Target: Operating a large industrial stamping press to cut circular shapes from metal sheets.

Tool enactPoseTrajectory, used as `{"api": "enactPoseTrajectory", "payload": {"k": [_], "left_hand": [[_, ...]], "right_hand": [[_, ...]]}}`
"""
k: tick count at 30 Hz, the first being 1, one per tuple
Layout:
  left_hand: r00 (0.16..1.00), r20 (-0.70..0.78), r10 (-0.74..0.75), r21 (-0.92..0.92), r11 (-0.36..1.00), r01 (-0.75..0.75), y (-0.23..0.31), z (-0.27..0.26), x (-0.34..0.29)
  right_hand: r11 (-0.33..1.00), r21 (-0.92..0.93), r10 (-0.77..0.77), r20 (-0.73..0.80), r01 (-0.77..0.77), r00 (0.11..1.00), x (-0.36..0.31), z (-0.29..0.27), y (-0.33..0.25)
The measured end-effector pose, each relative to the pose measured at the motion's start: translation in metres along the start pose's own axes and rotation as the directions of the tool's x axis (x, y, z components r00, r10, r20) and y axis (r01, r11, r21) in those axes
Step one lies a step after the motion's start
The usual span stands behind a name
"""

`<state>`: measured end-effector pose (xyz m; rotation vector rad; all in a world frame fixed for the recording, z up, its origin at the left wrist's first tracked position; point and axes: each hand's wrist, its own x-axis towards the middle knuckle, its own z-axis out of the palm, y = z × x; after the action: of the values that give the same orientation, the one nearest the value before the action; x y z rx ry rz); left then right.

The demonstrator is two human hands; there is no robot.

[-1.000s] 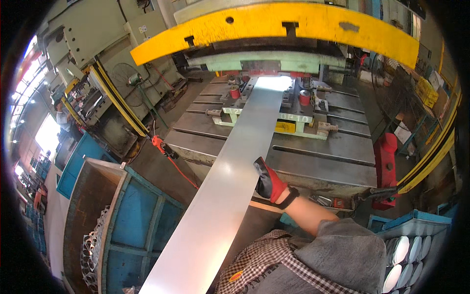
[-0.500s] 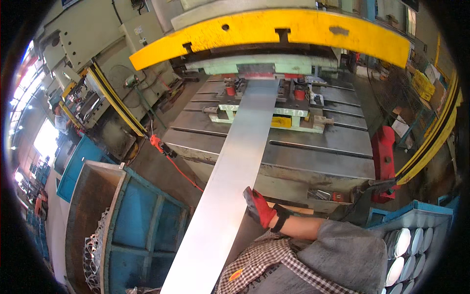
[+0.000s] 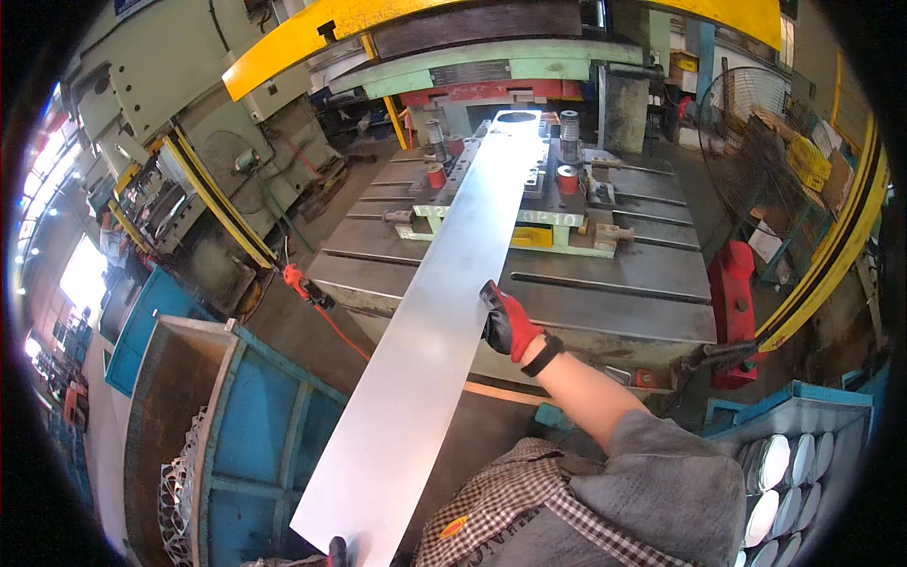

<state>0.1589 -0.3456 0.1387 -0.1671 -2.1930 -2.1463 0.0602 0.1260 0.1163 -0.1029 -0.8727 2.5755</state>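
A long, shiny metal strip (image 3: 430,302) slants away from me into a press, its far end lying on the lower die (image 3: 557,222). A round hole (image 3: 518,117) shows in that far end. My right hand (image 3: 510,323), in a red and black glove, is closed on the strip's right edge about midway along, thumb on top. At the near end, the dark gloved tip of my left hand (image 3: 336,550) laps over the strip's edge; the rest of that hand is mostly out of frame. Above the die, the upper die (image 3: 491,92) stands raised, with a gap between them.
A blue bin (image 3: 255,425) with perforated scrap (image 3: 178,482) stands at left. On the right, a blue crate (image 3: 803,406) holds stacked metal discs (image 3: 775,463). Yellow guard posts (image 3: 213,194) flank the press; a red pedestal (image 3: 733,312) stands right of its slotted bed (image 3: 605,298).
The yellow bar and upper die have risen, exposing the hole in the strip. The strip has slid forward, my right hand moving with it. My left fingertip has come into view.
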Motion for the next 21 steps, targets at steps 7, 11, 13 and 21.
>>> {"api": "enactPoseTrajectory", "payload": {"k": [7, 11, 13, 21], "left_hand": [[0.95, 0.266, 0.164, 0.377, 0.889, -0.259, -0.018, -0.016, 0.009], [0.737, 0.412, 0.537, 0.589, 0.46, -0.664, 0.036, 0.016, 0.009], [0.87, 0.273, 0.41, 0.53, 0.691, -0.492, 0.021, 0.007, 0.003], [0.773, 0.392, 0.499, 0.644, 0.451, -0.618, 0.039, 0.015, 0.011]], "right_hand": [[0.993, 0.105, 0.056, 0.021, -0.058, 0.998, 0.002, -0.107, 0.022], [0.369, -0.929, -0.569, -0.234, -0.01, 0.789, -0.037, -0.118, -0.007], [-0.04, -0.998, -0.647, 0.055, 0.039, 0.761, -0.056, -0.121, -0.044], [-0.492, -0.844, -0.566, 0.123, -0.213, 0.815, -0.084, -0.2, -0.093]]}}
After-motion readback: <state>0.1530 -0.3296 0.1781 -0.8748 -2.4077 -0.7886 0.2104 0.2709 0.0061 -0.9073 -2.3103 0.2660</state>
